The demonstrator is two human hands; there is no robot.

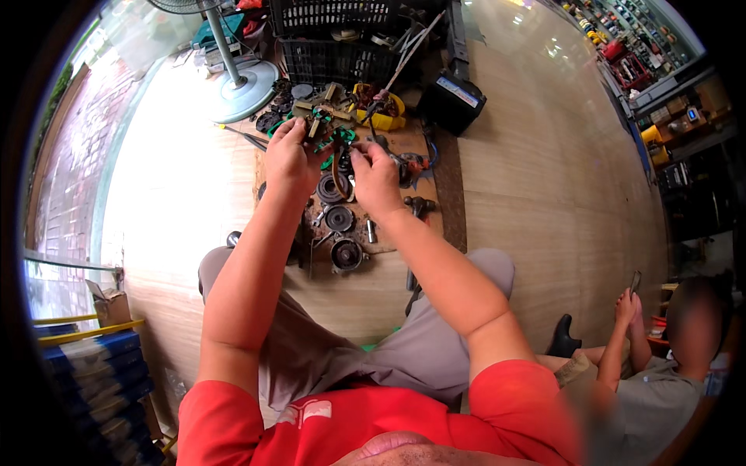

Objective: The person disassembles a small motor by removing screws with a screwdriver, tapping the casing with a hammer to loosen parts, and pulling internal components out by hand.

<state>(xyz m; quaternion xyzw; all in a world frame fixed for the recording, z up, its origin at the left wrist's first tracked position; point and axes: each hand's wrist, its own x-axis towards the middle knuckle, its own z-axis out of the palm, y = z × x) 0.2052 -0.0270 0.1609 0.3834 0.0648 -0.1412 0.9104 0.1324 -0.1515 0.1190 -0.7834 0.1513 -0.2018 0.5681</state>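
My left hand (pixel 291 161) is closed, thumb and fingers pinched over a cluttered wooden board (pixel 388 242). What it grips is too small to make out. My right hand (pixel 376 177) faces it a short way to the right, its fingers also pinched on something I cannot make out. Green-edged parts (pixel 339 141) show between and just beyond the hands. A curved brown strip (pixel 336 172) hangs or lies below them. Closer to me, round dark metal parts (pixel 339 218) form a row, with a small metal cylinder (pixel 371 231) beside them.
A hammer (pixel 420 205) lies right of the parts. Farther off are a yellow container (pixel 383 121), a black battery (pixel 452 102) and black crates (pixel 339 64). A standing fan (pixel 243 87) is at far left. Blue boxes (pixel 101 380) are stacked near left. Another person (pixel 660 396) sits at right, holding a phone.
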